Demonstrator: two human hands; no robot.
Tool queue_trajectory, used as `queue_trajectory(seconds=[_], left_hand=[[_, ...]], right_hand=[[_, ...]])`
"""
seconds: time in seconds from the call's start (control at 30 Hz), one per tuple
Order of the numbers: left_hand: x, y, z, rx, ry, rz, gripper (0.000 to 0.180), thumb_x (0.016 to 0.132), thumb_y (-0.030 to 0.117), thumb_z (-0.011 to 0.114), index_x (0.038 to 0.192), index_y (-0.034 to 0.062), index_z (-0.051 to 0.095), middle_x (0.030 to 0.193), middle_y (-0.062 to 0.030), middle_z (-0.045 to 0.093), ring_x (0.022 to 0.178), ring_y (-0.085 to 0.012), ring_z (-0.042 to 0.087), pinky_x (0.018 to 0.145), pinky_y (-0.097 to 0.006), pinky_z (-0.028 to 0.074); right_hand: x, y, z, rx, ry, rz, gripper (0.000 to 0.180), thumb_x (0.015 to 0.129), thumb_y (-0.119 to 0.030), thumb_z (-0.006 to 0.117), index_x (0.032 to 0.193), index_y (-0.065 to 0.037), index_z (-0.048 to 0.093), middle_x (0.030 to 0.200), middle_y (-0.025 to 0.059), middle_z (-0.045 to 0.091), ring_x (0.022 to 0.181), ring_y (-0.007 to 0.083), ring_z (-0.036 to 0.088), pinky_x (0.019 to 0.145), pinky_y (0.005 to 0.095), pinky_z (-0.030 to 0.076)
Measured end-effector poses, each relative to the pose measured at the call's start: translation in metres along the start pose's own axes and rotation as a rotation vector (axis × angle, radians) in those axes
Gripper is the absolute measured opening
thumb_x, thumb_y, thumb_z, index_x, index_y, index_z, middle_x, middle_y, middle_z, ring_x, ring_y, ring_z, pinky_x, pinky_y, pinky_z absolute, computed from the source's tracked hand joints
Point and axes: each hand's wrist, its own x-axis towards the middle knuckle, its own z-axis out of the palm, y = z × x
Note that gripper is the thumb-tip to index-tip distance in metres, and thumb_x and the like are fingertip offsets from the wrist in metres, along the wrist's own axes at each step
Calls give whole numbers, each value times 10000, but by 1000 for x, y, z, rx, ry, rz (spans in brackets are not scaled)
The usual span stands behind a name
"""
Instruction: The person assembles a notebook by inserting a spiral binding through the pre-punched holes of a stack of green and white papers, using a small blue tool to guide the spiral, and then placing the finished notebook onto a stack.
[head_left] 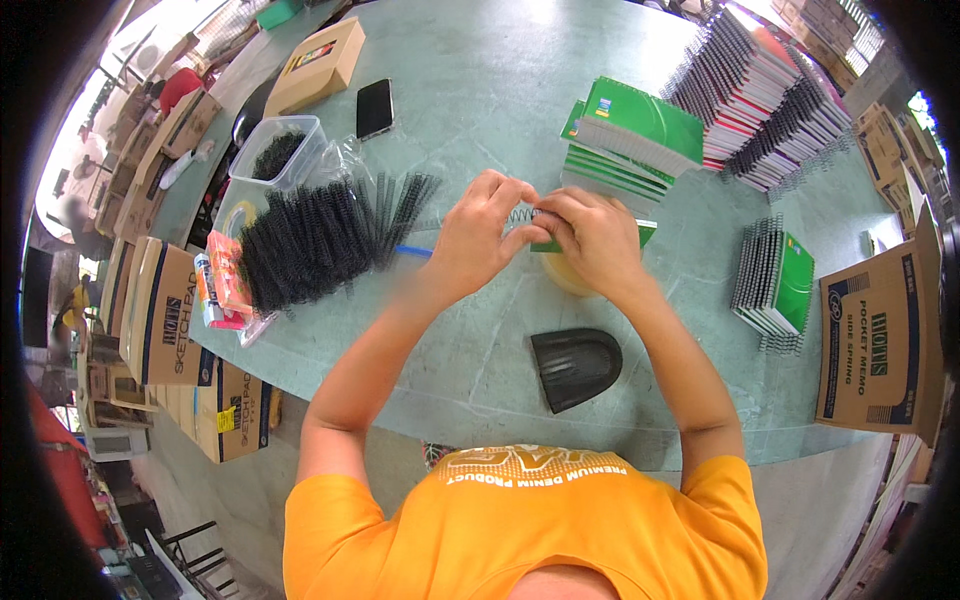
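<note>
Between my hands, a thin dark spiral binding coil (520, 214) stretches toward the edge of a small green-covered notebook (646, 236). My left hand (485, 232) is closed, its thumb and fingers pinching near the coil's left end. My right hand (592, 238) is closed over the notebook's edge, with its fingertips at the coil; it hides most of the notebook. A pale yellow round object (568, 275) shows partly beneath the right hand. Closer to my body lies a black, round-ended block (577, 368). A blue pen-like stick (413, 251) rests left of my left hand.
A big heap of black coils (310, 240) lies left, beside a clear plastic tub (318, 137). Green notebooks (640, 120) are stacked ahead on the right; bound ones (795, 280) stand farther right, near a cardboard carton (870, 335). A phone (375, 108) lies at the back.
</note>
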Motion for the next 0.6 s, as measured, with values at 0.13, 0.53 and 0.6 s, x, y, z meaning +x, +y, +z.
queue_trajectory(seconds=[0.13,0.53,0.6], left_hand=[[-28,3,-9,218,-172,257,369,721,166,721,1038,41,580,964,-135,555,902,-291,538,754,-378,446],[-85,-34,-35,453,-979,-102,596,671,31,569,1248,-40,436,1045,-181,488,1004,-337,470,890,-422,404],[-81,-18,-35,381,-967,-55,528,678,33,560,1190,-50,459,1024,-194,494,981,-345,483,862,-414,415]], right_hand=[[-1,4,-3,24,1,86,165,842,-204,592,980,-114,592,808,52,639,747,273,600,671,388,428],[5,3,0,80,-18,83,157,834,-231,606,884,-84,626,830,87,645,760,297,605,659,401,445],[4,0,2,106,68,96,150,832,-232,608,875,-90,630,819,80,646,752,291,608,652,398,447]])
